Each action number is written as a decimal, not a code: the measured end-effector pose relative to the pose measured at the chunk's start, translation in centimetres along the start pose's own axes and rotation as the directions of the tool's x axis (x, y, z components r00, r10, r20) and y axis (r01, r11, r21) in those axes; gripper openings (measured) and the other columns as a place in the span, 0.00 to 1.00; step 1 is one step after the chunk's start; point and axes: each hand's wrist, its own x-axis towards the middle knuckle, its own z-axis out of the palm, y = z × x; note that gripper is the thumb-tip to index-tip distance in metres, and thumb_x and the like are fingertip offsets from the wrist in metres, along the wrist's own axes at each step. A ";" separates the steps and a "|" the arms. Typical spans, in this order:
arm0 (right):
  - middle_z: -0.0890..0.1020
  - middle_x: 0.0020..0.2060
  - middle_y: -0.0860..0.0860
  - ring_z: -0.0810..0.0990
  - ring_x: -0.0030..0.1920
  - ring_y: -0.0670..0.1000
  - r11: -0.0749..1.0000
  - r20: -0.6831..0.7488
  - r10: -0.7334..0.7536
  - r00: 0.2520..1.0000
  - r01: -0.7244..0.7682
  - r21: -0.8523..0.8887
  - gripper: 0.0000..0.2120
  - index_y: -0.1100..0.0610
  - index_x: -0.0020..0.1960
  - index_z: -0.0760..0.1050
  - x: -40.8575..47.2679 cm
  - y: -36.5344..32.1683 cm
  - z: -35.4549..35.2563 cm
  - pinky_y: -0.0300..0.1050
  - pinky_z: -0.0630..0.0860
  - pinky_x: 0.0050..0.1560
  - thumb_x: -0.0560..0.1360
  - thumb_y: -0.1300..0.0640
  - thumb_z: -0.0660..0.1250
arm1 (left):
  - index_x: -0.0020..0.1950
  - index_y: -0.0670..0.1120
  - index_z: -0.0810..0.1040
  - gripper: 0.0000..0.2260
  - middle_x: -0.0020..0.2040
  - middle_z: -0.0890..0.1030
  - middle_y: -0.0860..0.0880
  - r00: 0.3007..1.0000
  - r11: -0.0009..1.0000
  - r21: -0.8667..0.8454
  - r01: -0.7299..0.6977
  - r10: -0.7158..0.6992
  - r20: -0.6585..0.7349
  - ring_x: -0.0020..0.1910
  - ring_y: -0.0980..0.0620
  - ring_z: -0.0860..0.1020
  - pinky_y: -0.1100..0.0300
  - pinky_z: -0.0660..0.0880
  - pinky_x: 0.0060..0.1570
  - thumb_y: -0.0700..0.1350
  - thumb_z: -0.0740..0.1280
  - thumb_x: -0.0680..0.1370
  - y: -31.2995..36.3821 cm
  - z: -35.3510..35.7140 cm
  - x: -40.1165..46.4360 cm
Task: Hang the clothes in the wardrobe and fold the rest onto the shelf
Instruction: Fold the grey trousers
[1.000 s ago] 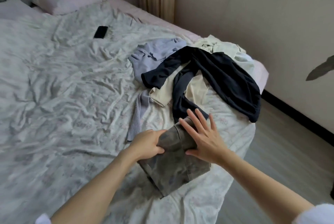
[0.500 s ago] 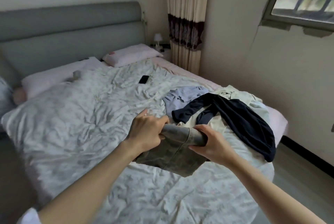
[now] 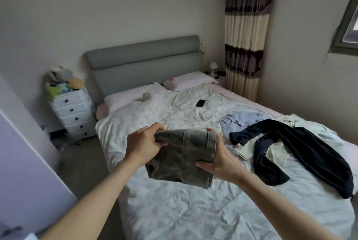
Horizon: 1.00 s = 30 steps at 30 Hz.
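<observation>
Only one view here, my head cam: it looks forward and down from the foot of the white-quilted bed (image 3: 174,210) toward the grey padded headboard (image 3: 143,65), hands up close.

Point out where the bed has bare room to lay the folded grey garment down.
Free: the quilt below both hands, and the stretch between the pillows, the phone and the left hand. Crowded: the right side, where the dark garment, cream clothes and pale blue shirt overlap.
</observation>
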 end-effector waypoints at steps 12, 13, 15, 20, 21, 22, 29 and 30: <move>0.70 0.47 0.32 0.73 0.46 0.43 0.896 -0.144 -0.406 0.902 0.424 0.132 0.19 0.49 0.62 0.63 9.2 -12.5 7.3 0.36 0.66 0.43 0.76 0.57 0.66 | 0.65 0.57 0.63 0.33 0.60 0.76 0.54 0.919 0.735 -0.578 0.354 -0.390 0.066 0.57 0.69 0.72 0.78 0.68 0.49 0.36 0.75 0.69 -7.9 -15.4 -4.5; 0.70 0.47 0.30 0.73 0.46 0.41 0.886 -0.127 -0.417 0.900 0.434 0.164 0.18 0.45 0.60 0.63 9.7 -13.6 8.0 0.36 0.67 0.44 0.76 0.58 0.66 | 0.67 0.59 0.61 0.34 0.60 0.75 0.55 0.915 0.721 -0.589 0.364 -0.396 0.081 0.57 0.71 0.71 0.79 0.68 0.48 0.36 0.74 0.70 -8.8 -16.6 -5.2; 0.72 0.47 0.32 0.74 0.44 0.36 0.869 -0.109 -0.421 0.901 0.435 0.236 0.20 0.36 0.53 0.61 10.7 -15.2 9.6 0.28 0.69 0.44 0.76 0.58 0.65 | 0.66 0.62 0.59 0.36 0.60 0.74 0.57 0.911 0.703 -0.603 0.377 -0.399 0.105 0.54 0.76 0.70 0.80 0.68 0.46 0.37 0.75 0.69 -10.5 -18.5 -6.5; 0.75 0.48 0.39 0.74 0.48 0.37 0.847 -0.072 -0.353 0.933 0.352 0.399 0.18 0.41 0.54 0.62 12.8 -18.1 14.6 0.28 0.69 0.45 0.76 0.62 0.64 | 0.68 0.59 0.56 0.42 0.62 0.69 0.58 0.887 0.623 -0.665 0.412 -0.440 0.137 0.53 0.70 0.75 0.71 0.74 0.46 0.40 0.78 0.64 -14.6 -21.3 -8.4; 0.74 0.49 0.39 0.73 0.49 0.36 0.842 -0.073 -0.341 0.937 0.339 0.420 0.17 0.44 0.55 0.62 13.1 -18.4 15.4 0.25 0.69 0.45 0.76 0.62 0.64 | 0.69 0.58 0.54 0.43 0.62 0.68 0.59 0.884 0.620 -0.663 0.420 -0.444 0.145 0.53 0.71 0.74 0.71 0.74 0.47 0.39 0.76 0.65 -15.3 -21.3 -8.3; 0.74 0.49 0.39 0.73 0.49 0.34 0.839 -0.074 -0.324 0.943 0.322 0.439 0.16 0.47 0.57 0.63 13.5 -18.8 16.3 0.23 0.68 0.44 0.77 0.62 0.64 | 0.71 0.56 0.51 0.45 0.62 0.67 0.60 0.882 0.612 -0.667 0.425 -0.445 0.153 0.53 0.72 0.73 0.72 0.74 0.47 0.38 0.76 0.66 -16.2 -21.4 -8.2; 0.74 0.45 0.39 0.74 0.47 0.44 0.854 -0.104 -0.250 0.963 0.269 0.445 0.12 0.55 0.58 0.64 17.7 -22.5 23.5 0.40 0.69 0.44 0.78 0.61 0.63 | 0.62 0.54 0.66 0.26 0.57 0.78 0.55 0.827 0.625 -0.685 0.374 -0.560 -0.059 0.56 0.60 0.78 0.66 0.75 0.50 0.41 0.74 0.70 -24.8 -20.4 -6.4; 0.74 0.45 0.39 0.74 0.48 0.44 0.858 -0.098 -0.248 0.964 0.266 0.439 0.12 0.54 0.59 0.64 18.3 -23.1 24.4 0.40 0.69 0.44 0.78 0.61 0.62 | 0.63 0.52 0.68 0.24 0.57 0.79 0.53 0.792 0.621 -0.684 0.383 -0.601 -0.102 0.57 0.56 0.78 0.63 0.75 0.53 0.42 0.74 0.71 -26.1 -20.1 -6.0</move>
